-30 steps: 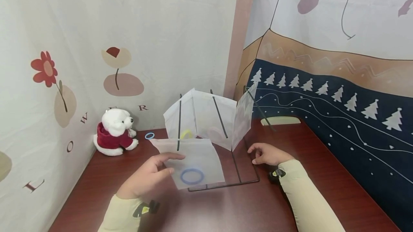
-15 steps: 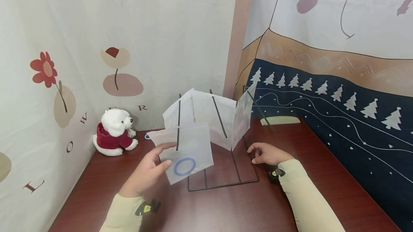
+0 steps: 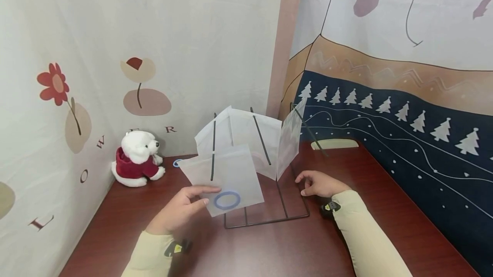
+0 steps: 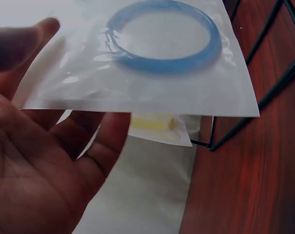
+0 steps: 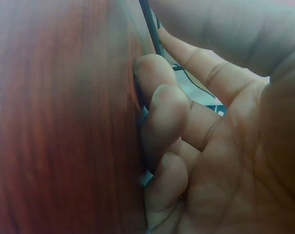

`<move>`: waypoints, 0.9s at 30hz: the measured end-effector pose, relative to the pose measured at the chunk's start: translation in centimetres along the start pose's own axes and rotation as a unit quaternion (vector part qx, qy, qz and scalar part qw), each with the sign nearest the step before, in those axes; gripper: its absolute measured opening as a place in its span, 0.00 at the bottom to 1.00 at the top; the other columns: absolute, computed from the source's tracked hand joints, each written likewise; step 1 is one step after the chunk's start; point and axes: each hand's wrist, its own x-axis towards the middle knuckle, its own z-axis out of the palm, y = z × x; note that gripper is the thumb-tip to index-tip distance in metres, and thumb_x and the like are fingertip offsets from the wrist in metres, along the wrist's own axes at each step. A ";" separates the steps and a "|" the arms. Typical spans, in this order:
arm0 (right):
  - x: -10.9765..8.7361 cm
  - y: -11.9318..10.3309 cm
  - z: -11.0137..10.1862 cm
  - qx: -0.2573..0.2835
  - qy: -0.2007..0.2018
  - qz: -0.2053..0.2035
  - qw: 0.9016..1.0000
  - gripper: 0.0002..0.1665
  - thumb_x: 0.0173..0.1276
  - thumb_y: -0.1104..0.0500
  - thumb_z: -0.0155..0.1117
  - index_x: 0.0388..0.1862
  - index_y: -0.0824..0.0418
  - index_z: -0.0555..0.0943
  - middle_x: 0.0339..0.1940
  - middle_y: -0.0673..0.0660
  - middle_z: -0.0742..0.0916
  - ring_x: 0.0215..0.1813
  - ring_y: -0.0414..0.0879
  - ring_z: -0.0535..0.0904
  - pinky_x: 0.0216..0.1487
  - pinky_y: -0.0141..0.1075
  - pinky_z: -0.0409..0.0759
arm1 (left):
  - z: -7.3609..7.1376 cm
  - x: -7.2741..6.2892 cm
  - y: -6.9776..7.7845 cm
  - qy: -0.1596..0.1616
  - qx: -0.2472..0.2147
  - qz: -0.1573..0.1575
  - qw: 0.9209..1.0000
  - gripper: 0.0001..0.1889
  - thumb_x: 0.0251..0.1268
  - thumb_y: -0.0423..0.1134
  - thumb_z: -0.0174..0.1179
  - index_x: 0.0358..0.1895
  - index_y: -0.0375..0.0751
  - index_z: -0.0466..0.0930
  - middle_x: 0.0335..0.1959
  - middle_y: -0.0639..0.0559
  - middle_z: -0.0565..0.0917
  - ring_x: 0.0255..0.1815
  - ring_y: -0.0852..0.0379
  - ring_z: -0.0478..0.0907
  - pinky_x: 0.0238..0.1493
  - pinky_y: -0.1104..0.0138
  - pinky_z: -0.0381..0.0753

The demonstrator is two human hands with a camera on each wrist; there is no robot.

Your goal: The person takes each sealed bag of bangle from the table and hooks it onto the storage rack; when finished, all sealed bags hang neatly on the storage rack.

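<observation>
A black wire display rack [image 3: 265,221] stands on the table, its slanted hooks carrying several translucent white pouches. The front pouch [image 3: 246,178] hangs tilted on the left hook, a blue ring [image 3: 227,200] showing through it; in the left wrist view the ring [image 4: 164,66] fills the pouch's upper part. My left hand [image 3: 181,208] is at that pouch's left edge, forefinger extended across its face. Behind the pouch's lower edge are other left fingers [image 4: 113,141]. My right hand [image 3: 319,184] pinches the rack's right base bar, thumb and forefinger at the bar [image 5: 152,29], other fingers curled at the tabletop.
A white plush bear [image 3: 138,157] in a red coat sits at the table's back left. Another blue ring [image 3: 177,163] lies near it. More pouches [image 3: 256,135] hang behind. A pale green flat object [image 3: 335,144] lies at the back right, against the printed cloth.
The front pouch lifted and swung left, then came back right with its lower edge still raised. My left hand shifted left and back with it. The right hand kept its place.
</observation>
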 end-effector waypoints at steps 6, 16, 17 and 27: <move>0.1 0.1 0.0 -0.003 0.000 0.000 1.000 0.20 0.66 0.63 0.76 0.56 0.57 0.83 0.27 0.53 0.80 0.29 0.46 0.74 0.32 0.40 0.75 | 0.2 0.0 -0.6 -0.061 -0.020 -0.001 0.998 0.19 0.74 0.29 0.59 0.65 0.38 0.84 0.64 0.41 0.85 0.63 0.67 0.79 0.60 0.75 0.78; 0.1 0.1 0.1 -0.003 0.002 0.002 1.000 0.20 0.65 0.63 0.76 0.56 0.56 0.83 0.28 0.53 0.80 0.30 0.47 0.75 0.32 0.40 0.75 | 0.5 0.2 -0.9 -0.040 -0.020 -0.003 0.999 0.17 0.71 0.27 0.59 0.60 0.33 0.85 0.58 0.35 0.86 0.50 0.65 0.82 0.49 0.74 0.82; 0.1 0.1 0.1 -0.004 0.003 0.003 1.000 0.20 0.65 0.63 0.76 0.56 0.55 0.83 0.28 0.53 0.80 0.30 0.47 0.75 0.32 0.40 0.75 | 0.5 0.3 -0.9 -0.034 -0.020 -0.003 0.999 0.17 0.71 0.27 0.59 0.60 0.33 0.85 0.58 0.36 0.86 0.51 0.65 0.82 0.50 0.74 0.82; 0.3 0.4 0.1 -0.007 0.001 -0.001 1.000 0.20 0.66 0.62 0.76 0.56 0.55 0.83 0.27 0.53 0.80 0.30 0.46 0.75 0.32 0.40 0.75 | 0.4 0.4 -1.0 -0.010 -0.016 -0.038 0.999 0.15 0.71 0.27 0.61 0.58 0.36 0.83 0.57 0.35 0.82 0.34 0.65 0.81 0.39 0.73 0.82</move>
